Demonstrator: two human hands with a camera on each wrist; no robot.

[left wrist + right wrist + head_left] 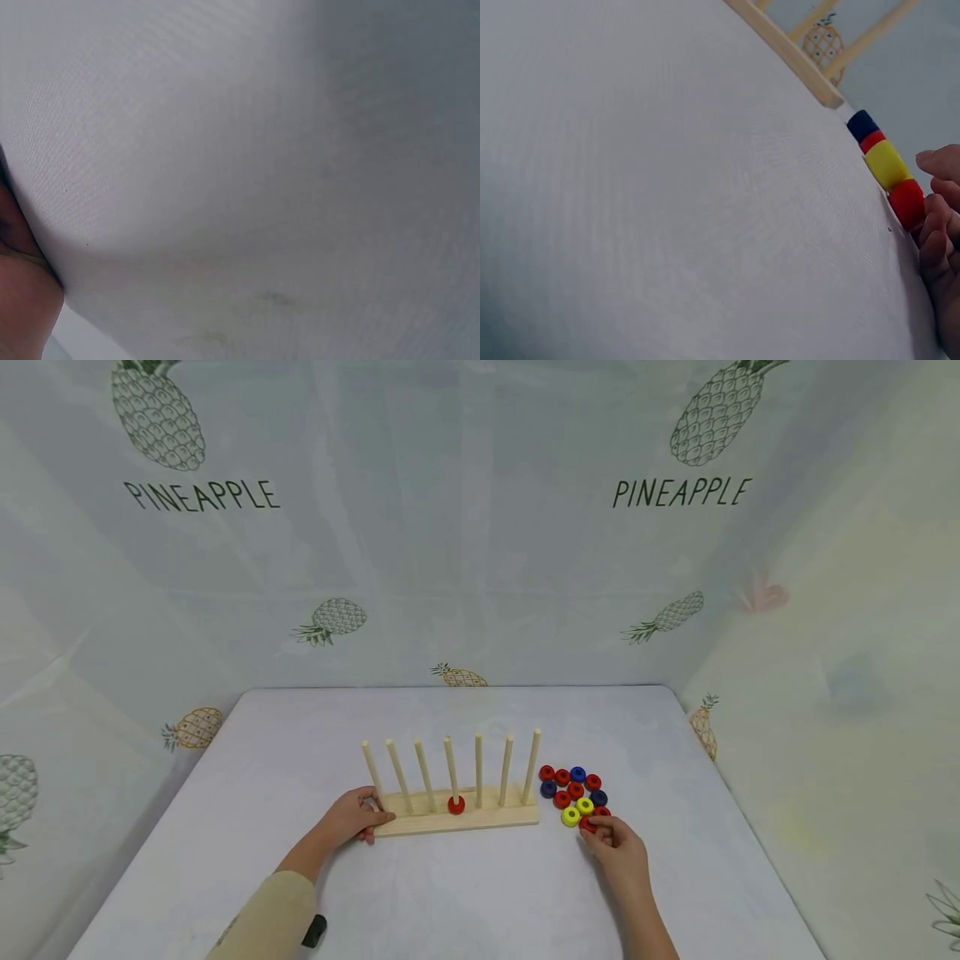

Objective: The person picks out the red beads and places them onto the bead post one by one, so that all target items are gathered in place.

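A pale wooden peg rack point(465, 820) with several upright pegs stands on the table. One red ring point(456, 806) sits low on a middle peg. My left hand point(354, 817) grips the rack's left end, thumb over the base; in the left wrist view only a bit of that hand point(26, 300) shows at the edge. To the right of the rack, my right hand point(618, 856) pinches a red ring point(587, 824) at the near edge of a cluster of rings. Two yellow rings point(571, 817) lie beside it.
The cluster also holds several red rings point(562, 777), dark blue rings point(548, 789) and a brighter blue ring point(577, 773), all flat on the white table point(465, 902). A black object point(315, 931) is by the left sleeve. A pineapple-print sheet point(480, 527) hangs behind.
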